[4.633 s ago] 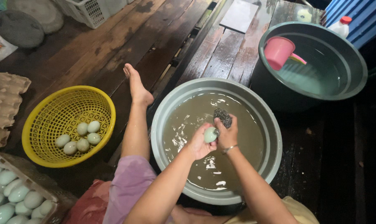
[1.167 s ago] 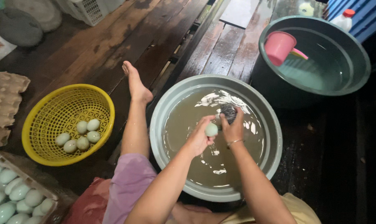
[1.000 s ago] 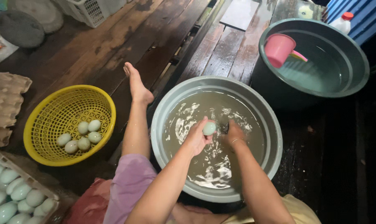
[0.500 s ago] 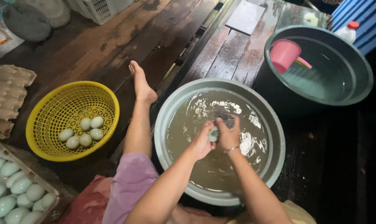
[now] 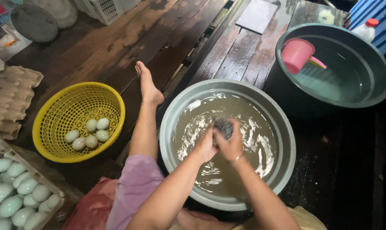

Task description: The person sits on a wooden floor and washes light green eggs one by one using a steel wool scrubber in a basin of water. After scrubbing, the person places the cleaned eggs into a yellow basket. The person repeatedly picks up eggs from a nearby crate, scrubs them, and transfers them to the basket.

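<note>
right now both hands meet over the middle of the grey basin (image 5: 282,140), which holds murky brown water streaked with white foam. the left hand (image 5: 205,145) is curled shut, fingers wrapped round something it hides from view (what it holds cannot be told). the right hand (image 5: 232,142) presses against it, fingers closed on a dark scouring pad (image 5: 223,127) that pokes out at the twelve o'clock side of the knuckles. a thin bracelet sits on the right wrist.

at nine o'clock from the basin lies the person's bare leg, foot (image 5: 147,85) pointing toward twelve. further out at nine stands a yellow mesh basket (image 5: 52,145) with five pale eggs (image 5: 90,133) clustered in it. at the seven o'clock corner a white crate (image 5: 52,191) is packed with pale green eggs (image 5: 14,191). brown egg trays (image 5: 10,98) stack at the left edge. at two o'clock from the basin stands a dark green tub (image 5: 371,64) of clearer water with a pink scoop (image 5: 297,54) floating inside it.
</note>
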